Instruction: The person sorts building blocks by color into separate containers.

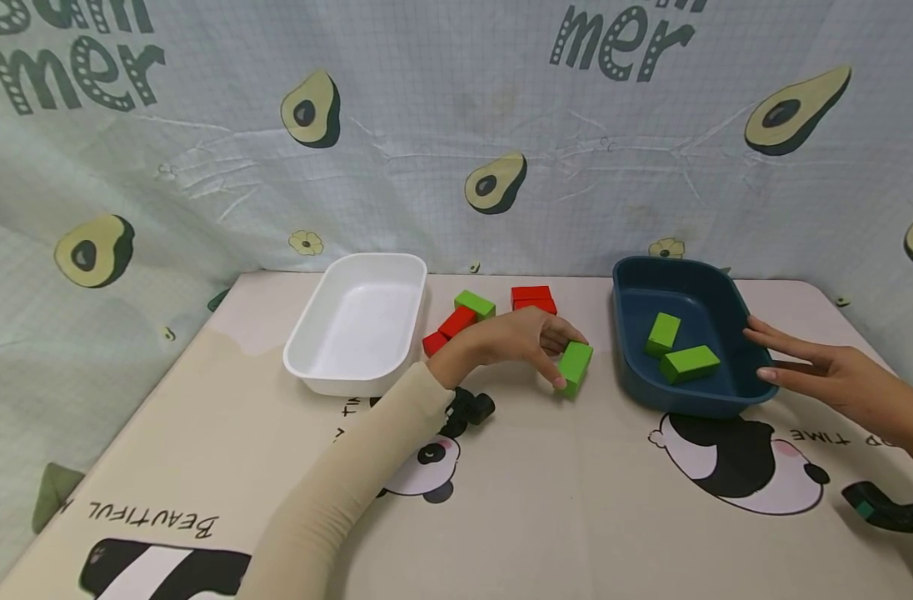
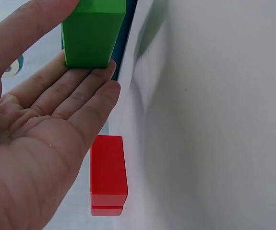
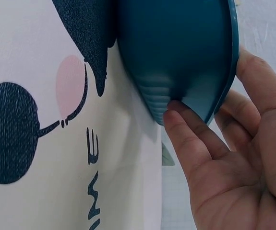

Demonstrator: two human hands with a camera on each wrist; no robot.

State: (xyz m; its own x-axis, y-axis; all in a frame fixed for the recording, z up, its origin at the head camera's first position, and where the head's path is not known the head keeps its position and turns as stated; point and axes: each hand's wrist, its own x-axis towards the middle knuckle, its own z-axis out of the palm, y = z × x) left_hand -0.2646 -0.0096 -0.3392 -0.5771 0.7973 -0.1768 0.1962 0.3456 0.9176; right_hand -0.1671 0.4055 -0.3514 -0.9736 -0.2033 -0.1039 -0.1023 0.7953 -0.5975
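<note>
Green shows on the block point(image 1: 576, 369) that the left hand point(image 1: 509, 337) pinches between thumb and fingers, beside the blue tub point(image 1: 685, 402); pressing opposite faces probably keeps it from twisting. Whether it touches the table point(image 1: 531, 500) is unclear. Nearly straight fingers of the right hand point(image 1: 839, 375) touch the tub's outside and rim without wrapping round it, perhaps steadying it. Two other green blocks point(image 1: 689, 364) lie inside, where its walls contain them.
</note>
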